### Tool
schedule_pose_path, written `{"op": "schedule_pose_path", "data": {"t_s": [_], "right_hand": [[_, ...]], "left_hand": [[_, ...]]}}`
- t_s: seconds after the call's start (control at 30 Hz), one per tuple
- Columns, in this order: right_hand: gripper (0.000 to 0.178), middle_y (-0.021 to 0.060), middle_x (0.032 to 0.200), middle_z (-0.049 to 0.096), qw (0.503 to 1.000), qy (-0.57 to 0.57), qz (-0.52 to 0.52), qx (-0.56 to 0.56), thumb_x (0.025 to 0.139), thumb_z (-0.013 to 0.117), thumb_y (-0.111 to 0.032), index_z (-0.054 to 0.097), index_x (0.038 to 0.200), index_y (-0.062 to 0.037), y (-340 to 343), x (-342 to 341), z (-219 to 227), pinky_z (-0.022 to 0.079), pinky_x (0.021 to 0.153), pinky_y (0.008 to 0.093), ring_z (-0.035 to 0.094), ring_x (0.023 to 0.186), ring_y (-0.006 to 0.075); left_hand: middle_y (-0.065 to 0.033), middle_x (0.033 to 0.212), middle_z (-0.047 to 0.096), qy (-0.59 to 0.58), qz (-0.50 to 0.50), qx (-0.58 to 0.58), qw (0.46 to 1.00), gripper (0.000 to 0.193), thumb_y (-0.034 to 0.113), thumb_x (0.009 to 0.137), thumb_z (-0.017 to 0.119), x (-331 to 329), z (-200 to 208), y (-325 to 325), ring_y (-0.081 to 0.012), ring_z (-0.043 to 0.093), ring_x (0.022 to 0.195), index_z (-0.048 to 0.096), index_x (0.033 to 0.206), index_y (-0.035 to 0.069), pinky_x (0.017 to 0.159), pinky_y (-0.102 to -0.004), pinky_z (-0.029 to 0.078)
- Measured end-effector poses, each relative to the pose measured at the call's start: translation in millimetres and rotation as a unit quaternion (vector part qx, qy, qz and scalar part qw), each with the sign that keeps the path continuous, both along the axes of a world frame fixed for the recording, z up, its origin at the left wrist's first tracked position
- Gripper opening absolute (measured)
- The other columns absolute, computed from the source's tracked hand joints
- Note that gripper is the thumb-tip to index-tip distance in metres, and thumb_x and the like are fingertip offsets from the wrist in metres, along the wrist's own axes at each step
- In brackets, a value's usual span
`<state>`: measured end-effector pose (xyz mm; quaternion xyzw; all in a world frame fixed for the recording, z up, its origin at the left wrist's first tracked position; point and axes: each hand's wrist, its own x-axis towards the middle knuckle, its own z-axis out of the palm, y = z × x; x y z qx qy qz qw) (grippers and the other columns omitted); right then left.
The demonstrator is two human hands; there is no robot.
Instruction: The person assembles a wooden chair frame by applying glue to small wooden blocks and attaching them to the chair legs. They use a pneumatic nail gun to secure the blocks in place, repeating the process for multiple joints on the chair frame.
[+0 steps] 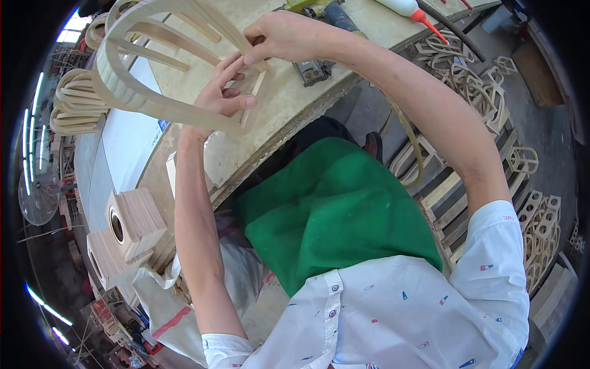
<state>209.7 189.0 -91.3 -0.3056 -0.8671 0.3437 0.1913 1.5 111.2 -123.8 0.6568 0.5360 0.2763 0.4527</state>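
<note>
An arched frame of pale wood [117, 74], with several slats inside its curve, stands tilted on the workbench [209, 161]. A short wooden crosspiece [255, 101] joins its lower ends. My right hand [284, 38] is closed, pinching the frame near the crosspiece's far end; its fingertips partly hide the joint. Close beside it, my left hand [220, 97] reaches through from inside the frame. Its thumb lies against the crosspiece and its fingers curl toward my right fingertips, so it is closed on that piece.
A power tool [313, 71] lies right of my hands, near a white glue bottle with a red nozzle [418, 13]. Stacked wooden panels [140, 222] stand at left. More arched frames [78, 101] sit behind. A hose [413, 138] hangs off the bench; wooden frames [476, 92] cover the floor.
</note>
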Motion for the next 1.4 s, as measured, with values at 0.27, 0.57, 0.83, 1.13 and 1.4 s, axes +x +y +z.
{"op": "schedule_pose_path", "data": {"t_s": [0.27,0.57,0.83,1.13,1.4], "right_hand": [[0.031,0.0149,0.088,0.071,1.000,0.022,0.011,0.000,0.081,0.067,-0.022,0.069,0.101,0.0017,3,-2,-5,0.052,0.077,0.0327,0.068,0.080,0.0227],[0.030,0.0144,0.089,0.071,0.999,0.028,0.015,0.011,0.083,0.066,-0.021,0.069,0.103,0.0011,6,-3,-9,0.053,0.077,0.0329,0.068,0.080,0.0226],[0.030,0.0140,0.090,0.071,1.000,0.030,0.004,0.009,0.082,0.067,-0.021,0.069,0.103,-0.0004,4,-3,-9,0.052,0.075,0.0334,0.067,0.079,0.0227],[0.049,0.0229,0.084,0.068,0.947,0.032,-0.312,0.075,0.074,0.074,-0.039,0.067,0.096,0.0047,31,85,-1,0.051,0.072,0.0414,0.067,0.081,0.0347],[0.031,0.0133,0.080,0.066,0.953,0.076,-0.281,-0.083,0.074,0.075,-0.013,0.063,0.097,0.0038,35,74,-26,0.052,0.059,0.0363,0.063,0.064,0.0238]], "left_hand": [[0.0010,0.145,0.034,-0.018,0.004,-0.026,0.999,0.073,0.013,0.071,0.081,-4,-4,1,-0.0162,0.043,0.125,0.052,0.138,0.012,0.096,-0.0265,0.038],[0.0045,0.144,0.033,-0.014,0.023,-0.039,0.999,0.069,0.005,0.071,0.078,0,-1,1,-0.0108,0.045,0.120,0.053,0.136,0.006,0.098,-0.0250,0.038],[0.0045,0.148,0.031,-0.022,0.019,-0.054,0.998,0.074,0.010,0.069,0.082,-4,-3,5,-0.0138,0.044,0.127,0.054,0.137,0.016,0.097,-0.0248,0.039],[0.0024,0.145,0.038,0.038,-0.006,-0.005,0.999,0.071,0.018,0.070,0.079,-2,5,2,-0.0157,0.040,0.131,0.053,0.136,0.011,0.104,-0.0303,0.035],[0.0023,0.143,0.039,0.022,-0.012,-0.002,1.000,0.071,0.020,0.071,0.079,-3,1,5,-0.0161,0.039,0.132,0.053,0.136,0.008,0.105,-0.0320,0.035]]}}
